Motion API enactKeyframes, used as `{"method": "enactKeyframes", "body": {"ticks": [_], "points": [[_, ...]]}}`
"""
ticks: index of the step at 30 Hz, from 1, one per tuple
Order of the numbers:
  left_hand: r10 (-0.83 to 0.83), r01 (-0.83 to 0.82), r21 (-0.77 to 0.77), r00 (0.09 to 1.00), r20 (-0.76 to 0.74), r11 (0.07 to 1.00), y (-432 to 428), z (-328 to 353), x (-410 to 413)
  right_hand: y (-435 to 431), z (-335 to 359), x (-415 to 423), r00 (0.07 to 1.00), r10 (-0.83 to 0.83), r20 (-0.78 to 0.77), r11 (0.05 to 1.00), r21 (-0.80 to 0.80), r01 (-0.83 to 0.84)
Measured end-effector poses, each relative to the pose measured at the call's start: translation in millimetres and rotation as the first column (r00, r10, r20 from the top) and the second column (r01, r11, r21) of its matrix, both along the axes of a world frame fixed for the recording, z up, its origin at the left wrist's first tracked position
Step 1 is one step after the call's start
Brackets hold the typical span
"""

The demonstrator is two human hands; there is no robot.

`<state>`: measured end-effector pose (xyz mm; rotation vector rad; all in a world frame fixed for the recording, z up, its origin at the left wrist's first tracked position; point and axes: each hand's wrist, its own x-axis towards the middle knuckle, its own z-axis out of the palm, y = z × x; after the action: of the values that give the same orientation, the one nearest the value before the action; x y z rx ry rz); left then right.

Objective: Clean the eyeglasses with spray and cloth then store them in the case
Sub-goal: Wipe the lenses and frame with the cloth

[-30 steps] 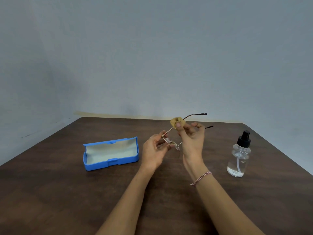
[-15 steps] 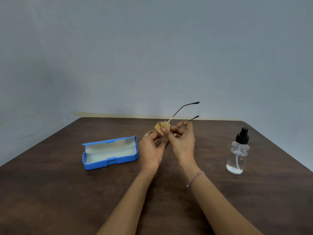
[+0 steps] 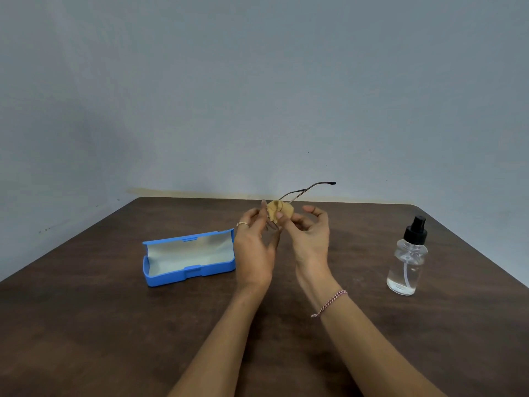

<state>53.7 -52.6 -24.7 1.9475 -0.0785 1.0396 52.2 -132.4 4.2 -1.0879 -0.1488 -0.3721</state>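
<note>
Blue eyeglass case (image 3: 189, 257) lies lid-open on the table, left of the left hand's fingers and nearly touching the back of that hand in view; pale lining visible, nothing inside it. Clear spray bottle (image 3: 407, 266) with black pump top stands upright well right of the right hand's fingers, a shallow level of clear liquid at the bottom and a dip tube visible through the wall. Left hand (image 3: 253, 247), ring on one finger, is raised above the table with fingertips pinched on the front of the eyeglasses (image 3: 289, 197); the lens end is blurred and mostly hidden behind fingers and cloth. Right hand (image 3: 310, 239), braided bracelet at the wrist, has thumb and forefinger closed on a small tan cloth (image 3: 279, 210) pressed against the frame, remaining fingers curled loosely open. Cloth sits between the two sets of fingertips. Both thin dark temple arms run up and to the right from the fingers, past the table's far edge in view, dark tips at the ends. Nothing lies between the hands and the case or bottle. Dark brown wood-grain table (image 3: 86, 325); plain grey-blue wall (image 3: 257, 81) behind it, a yellowish strip along the base.
</note>
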Motion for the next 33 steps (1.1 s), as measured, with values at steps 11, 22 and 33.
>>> {"method": "enactKeyframes", "body": {"ticks": [11,22,33], "points": [[0.041,-0.046,0.060,0.996,0.076,0.997,4,0,1,12,-9,2,0.988,0.135,-0.070,0.985,0.118,-0.126],[0.020,-0.042,0.157,0.990,0.143,0.987,1,0,1,-15,6,14,0.993,0.031,-0.114,0.946,0.323,0.007],[0.014,-0.019,0.117,0.999,0.042,0.993,6,1,3,0,2,4,0.977,0.172,-0.126,0.954,0.269,-0.134]]}}
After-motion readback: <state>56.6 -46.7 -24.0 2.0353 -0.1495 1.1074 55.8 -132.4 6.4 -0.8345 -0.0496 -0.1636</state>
